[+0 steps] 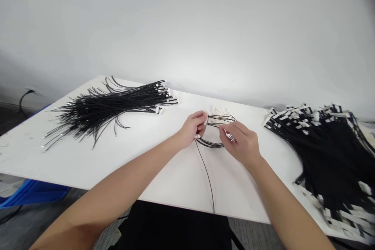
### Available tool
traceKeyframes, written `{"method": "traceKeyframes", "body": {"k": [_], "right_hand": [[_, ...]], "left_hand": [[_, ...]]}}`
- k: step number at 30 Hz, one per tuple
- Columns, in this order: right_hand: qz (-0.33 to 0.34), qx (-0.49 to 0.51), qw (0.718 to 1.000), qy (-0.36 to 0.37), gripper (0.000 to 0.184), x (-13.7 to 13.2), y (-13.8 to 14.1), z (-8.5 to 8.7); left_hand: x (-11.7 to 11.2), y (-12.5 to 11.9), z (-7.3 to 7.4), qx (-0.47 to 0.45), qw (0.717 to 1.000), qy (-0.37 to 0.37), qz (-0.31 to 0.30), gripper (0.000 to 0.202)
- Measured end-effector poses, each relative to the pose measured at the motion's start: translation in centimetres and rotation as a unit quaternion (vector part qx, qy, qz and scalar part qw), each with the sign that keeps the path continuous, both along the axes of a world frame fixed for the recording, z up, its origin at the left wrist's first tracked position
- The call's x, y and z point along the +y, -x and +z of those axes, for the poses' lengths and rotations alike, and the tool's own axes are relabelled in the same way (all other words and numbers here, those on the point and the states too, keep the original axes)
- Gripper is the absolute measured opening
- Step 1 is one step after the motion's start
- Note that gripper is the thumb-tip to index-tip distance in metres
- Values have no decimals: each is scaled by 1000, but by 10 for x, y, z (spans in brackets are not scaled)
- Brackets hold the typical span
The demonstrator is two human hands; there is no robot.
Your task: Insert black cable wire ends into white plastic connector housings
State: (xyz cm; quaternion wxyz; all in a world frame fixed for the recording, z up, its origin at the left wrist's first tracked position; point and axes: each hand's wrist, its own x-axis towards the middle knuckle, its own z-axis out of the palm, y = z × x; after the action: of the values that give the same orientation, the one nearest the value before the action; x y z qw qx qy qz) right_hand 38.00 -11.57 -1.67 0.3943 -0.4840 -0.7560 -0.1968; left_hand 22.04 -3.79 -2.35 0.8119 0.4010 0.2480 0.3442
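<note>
A thin black cable (215, 143) is wound into a small coil over the middle of the white table (164, 164). My left hand (191, 128) pinches the coil at its left side, by a small white connector. My right hand (241, 142) is closed on the coil's right side with thumb and fingers. One loose end of the cable (208, 179) trails toward me and over the table's front edge. A small white heap (218, 110) lies just behind the coil.
A bundle of straight black cables with white connectors (111, 107) lies at the back left. A large pile of black cables with white tags (331, 152) covers the right side. A blue bin (32, 193) stands below the table's left edge.
</note>
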Motion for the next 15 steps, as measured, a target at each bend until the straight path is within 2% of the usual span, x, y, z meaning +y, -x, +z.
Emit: {"method": "traceKeyframes", "body": {"k": [15], "right_hand": [[-22, -33, 999, 13, 10, 0, 4, -3]], "left_hand": [[-2, -1, -2, 17, 999, -36, 7, 25]]}}
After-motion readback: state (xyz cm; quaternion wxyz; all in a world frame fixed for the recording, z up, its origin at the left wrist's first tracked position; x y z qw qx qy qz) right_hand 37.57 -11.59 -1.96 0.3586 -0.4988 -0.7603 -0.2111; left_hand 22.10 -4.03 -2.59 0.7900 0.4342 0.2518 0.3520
